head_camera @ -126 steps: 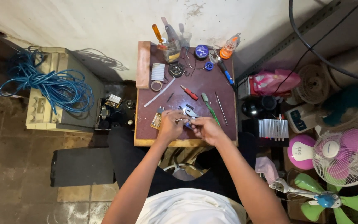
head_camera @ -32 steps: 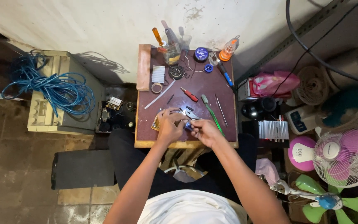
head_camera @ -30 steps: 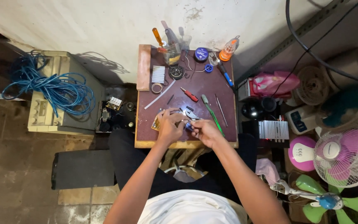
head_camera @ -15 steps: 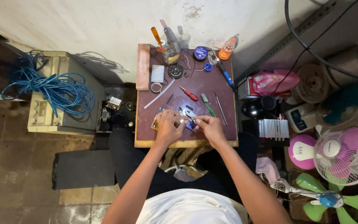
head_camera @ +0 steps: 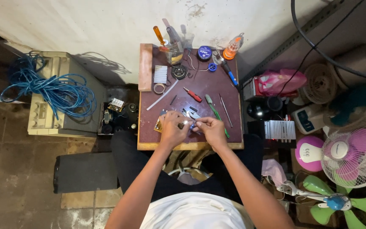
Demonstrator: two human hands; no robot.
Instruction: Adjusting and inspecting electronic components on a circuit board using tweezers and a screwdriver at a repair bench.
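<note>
Both hands meet over the front edge of a small maroon work table (head_camera: 204, 87). My left hand (head_camera: 172, 129) presses down on a small tan circuit board (head_camera: 159, 125) at the table's front left. My right hand (head_camera: 210, 129) pinches a thin metal tool with a blue tip (head_camera: 191, 124) and points it at the spot between the hands. A bright glint shows there. Just beyond the fingers lie a red-handled screwdriver (head_camera: 192, 95) and a green-handled one (head_camera: 213, 111).
A wooden block (head_camera: 145, 67), tape roll (head_camera: 159, 88), solder spool (head_camera: 204, 53), orange bottle (head_camera: 232, 46) and blue-handled tool (head_camera: 229, 74) fill the table's back. A coil of blue cable (head_camera: 51, 91) rests on a beige box at left. Fans (head_camera: 354, 156) and clutter crowd the right.
The hands have stayed together at the table's front, shifting only slightly. The right hand has edged a little left and closer to the left hand.
</note>
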